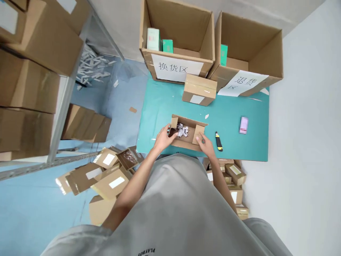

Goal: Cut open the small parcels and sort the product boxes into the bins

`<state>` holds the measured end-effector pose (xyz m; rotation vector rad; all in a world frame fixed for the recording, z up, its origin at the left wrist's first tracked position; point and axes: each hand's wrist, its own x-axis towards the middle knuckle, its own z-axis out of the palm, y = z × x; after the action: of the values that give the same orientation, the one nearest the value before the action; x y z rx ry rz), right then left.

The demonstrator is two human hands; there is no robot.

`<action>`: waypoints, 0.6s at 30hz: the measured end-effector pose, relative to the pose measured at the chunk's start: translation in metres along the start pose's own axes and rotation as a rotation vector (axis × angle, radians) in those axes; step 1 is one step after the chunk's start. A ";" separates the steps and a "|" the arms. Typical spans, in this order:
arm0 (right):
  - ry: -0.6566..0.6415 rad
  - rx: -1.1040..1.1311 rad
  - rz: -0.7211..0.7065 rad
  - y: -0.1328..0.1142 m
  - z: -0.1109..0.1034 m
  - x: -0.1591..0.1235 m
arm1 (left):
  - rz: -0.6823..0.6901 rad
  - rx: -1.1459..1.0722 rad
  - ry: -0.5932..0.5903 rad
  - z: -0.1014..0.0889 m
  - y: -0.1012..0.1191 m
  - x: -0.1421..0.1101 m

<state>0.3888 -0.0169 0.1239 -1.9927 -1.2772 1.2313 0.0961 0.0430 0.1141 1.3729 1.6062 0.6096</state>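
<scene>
Centrally, near the table's front edge, an open box (186, 145) lies with its mouth up and crumpled paper (183, 132) in its left half. The left hand (163, 139) has its grip closed round the left end, thumb at the inside; the right hand (206, 145) pinches the right end by its flap.

Right of the box on the green table (162, 101) lies a black-and-yellow cutter (218, 141), and farther right a small pink-and-white item (243, 124), blurred by pixelation. Beyond the open box stands a taped box (199, 89) with a white label too small to read.

Behind it, the left carton (183, 19) bears a sheet handwritten "换货区" and holds a white-and-green pack (153, 40) and a green one; the right carton (257, 33) reads "退货区", with a green pack (223, 55) inside. The wearer's grey shirt (176, 202) says "PLAYBOY", upside down. Cardboard boxes (112, 181) are heaped on the floor at left.
</scene>
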 end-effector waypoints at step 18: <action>-0.624 -0.201 -0.473 -0.149 0.197 0.032 | -0.428 -0.142 0.786 -0.125 -0.112 -0.185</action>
<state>0.1538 0.0645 0.1271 -1.3173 -2.0905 1.5703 -0.0734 -0.1387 0.1384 0.6551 2.3289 1.0448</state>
